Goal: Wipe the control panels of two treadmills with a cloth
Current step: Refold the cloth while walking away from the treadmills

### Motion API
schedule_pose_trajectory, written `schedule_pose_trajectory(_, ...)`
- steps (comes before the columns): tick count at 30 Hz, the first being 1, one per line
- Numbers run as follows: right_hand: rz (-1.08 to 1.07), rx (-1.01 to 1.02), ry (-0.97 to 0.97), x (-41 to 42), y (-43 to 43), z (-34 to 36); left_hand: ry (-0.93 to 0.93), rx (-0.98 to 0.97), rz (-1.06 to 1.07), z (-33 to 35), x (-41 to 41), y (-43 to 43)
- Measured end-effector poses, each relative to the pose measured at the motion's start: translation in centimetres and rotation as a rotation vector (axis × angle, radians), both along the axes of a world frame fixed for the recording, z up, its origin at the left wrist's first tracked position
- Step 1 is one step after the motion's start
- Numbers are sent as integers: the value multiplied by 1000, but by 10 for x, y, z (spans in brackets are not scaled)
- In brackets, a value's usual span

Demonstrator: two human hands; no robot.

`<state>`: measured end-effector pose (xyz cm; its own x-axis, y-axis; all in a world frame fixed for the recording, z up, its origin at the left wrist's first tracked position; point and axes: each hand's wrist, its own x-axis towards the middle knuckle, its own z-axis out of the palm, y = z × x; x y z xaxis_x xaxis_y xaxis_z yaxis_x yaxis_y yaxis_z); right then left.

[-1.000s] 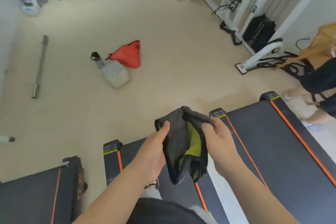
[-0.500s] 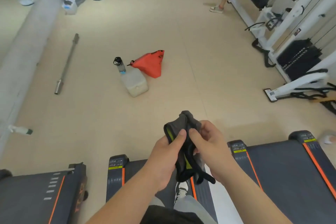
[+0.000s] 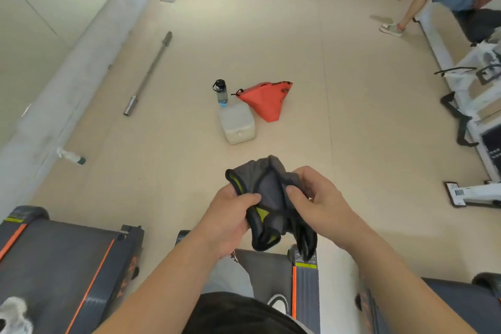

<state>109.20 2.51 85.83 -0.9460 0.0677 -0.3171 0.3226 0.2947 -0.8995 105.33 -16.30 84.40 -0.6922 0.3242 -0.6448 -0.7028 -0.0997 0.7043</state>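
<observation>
— Hands? Left [image 3: 230, 214] and right [image 3: 318, 199] both raised at chest height, forearms converging.
— Grip? Each pinched on the cloth [image 3: 271, 198], left on its left edge, right on its right.

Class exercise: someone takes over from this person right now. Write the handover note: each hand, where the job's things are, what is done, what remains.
Left hand: gripping the cloth.
Right hand: gripping the same cloth; it is bunched between both hands, above the floor.
Treadmills: only belt ends show at the bottom of the view; no control panel is visible.
Done: cloth in hand, nothing seen wiped.
Left: turn to the panels and wipe both.
</observation>
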Motion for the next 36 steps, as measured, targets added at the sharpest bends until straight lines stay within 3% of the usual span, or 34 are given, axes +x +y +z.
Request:
schedule_pose_trajectory(5,121,149,-11,-68,-50,-4,13,27,46,8,-76,-16)
schedule_pose_trajectory(9,53,209,45,-116,-68,-13,-46,84,102,7,-126,-26)
schedule_pose_trajectory(12,-75,102,-65,-152,-64,-18,-17,-51,54,3,-160,-36)
schedule_pose_trajectory(16,-278,-154,-179,-201,-50,-28,159,-291,-58,-14,-201,-47)
schedule_pose_trajectory(19,-307,-276,-197,-241,-51,-46,233,-340,-140,-31,-228,-38)
schedule_pose_trajectory(23,-345,-360,-208,-305,-54,-98,181,-193,-195,-78,-272,-5)
schedule_pose_trajectory(27,-463,-527,-255,-369,-22,-183,244,-173,-202,-169,-331,38)
schedule_pose_trajectory(30,-460,-505,-200,-410,16,-244,266,-100,-180,-237,-377,74)
schedule_pose_trajectory(32,-496,-418,-179,-428,41,-256,215,-59,-222,-261,-403,99)
schedule_pose_trajectory(36,-542,-448,-146,-461,74,-251,123,88,-218,-260,-449,129)
